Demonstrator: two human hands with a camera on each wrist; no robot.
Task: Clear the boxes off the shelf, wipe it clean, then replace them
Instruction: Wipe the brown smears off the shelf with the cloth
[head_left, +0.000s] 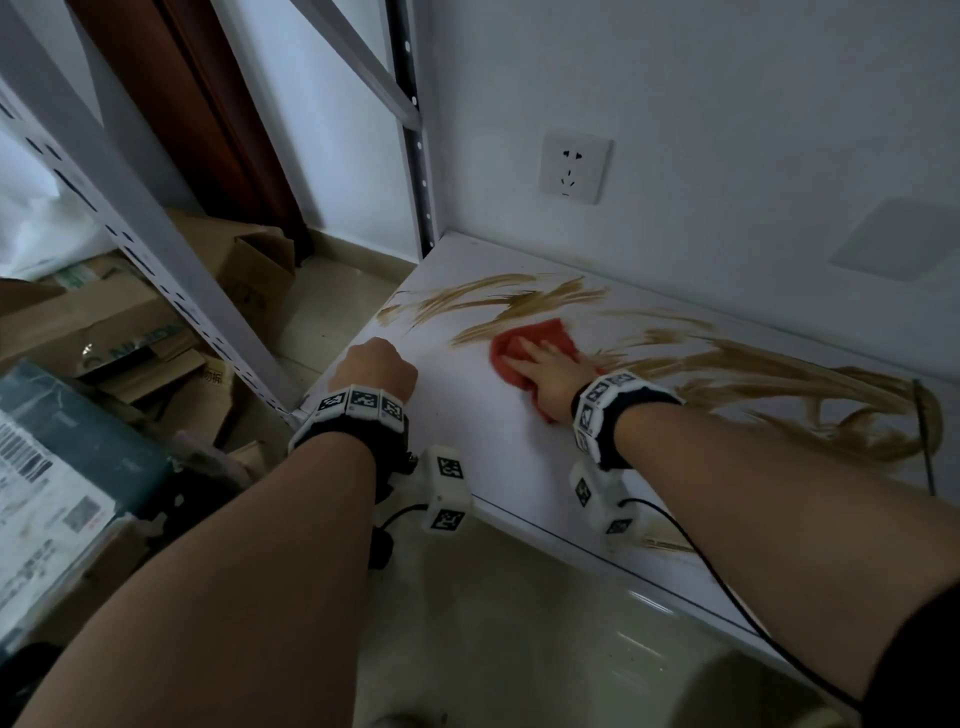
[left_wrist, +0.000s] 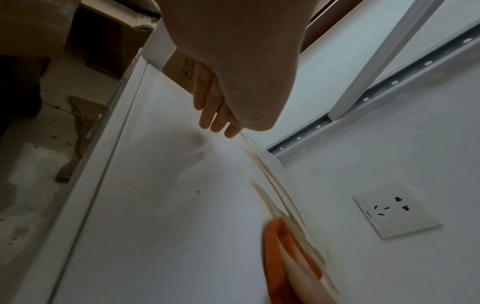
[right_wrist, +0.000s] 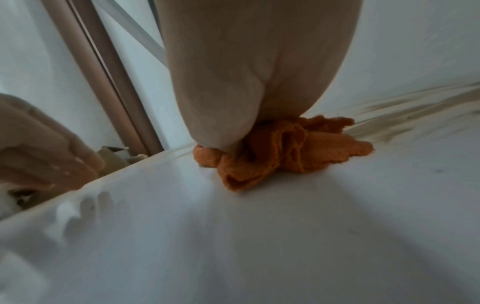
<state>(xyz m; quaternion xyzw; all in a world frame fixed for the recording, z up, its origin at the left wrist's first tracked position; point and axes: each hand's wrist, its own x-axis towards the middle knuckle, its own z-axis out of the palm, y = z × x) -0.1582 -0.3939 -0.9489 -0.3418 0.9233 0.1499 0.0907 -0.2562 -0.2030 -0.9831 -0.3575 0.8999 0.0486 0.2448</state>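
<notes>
The white shelf (head_left: 467, 415) is bare of boxes and streaked with brown smears (head_left: 519, 301) along its back and right side. My right hand (head_left: 545, 364) lies flat with spread fingers on a crumpled orange cloth (head_left: 550, 332), pressing it onto the board near the smears; the right wrist view shows the cloth (right_wrist: 285, 152) bunched under the palm. My left hand (head_left: 376, 369) sits at the shelf's left edge, its fingers (left_wrist: 213, 107) bent over that edge. Several cardboard boxes (head_left: 104, 322) lie on the floor to the left.
A grey perforated upright (head_left: 421, 182) stands at the shelf's back left corner and a slanted brace (head_left: 156, 218) crosses the left. A wall socket (head_left: 574, 166) is above the shelf. A labelled dark box (head_left: 52, 467) sits at lower left. Wrist cables (head_left: 727, 597) hang over the front edge.
</notes>
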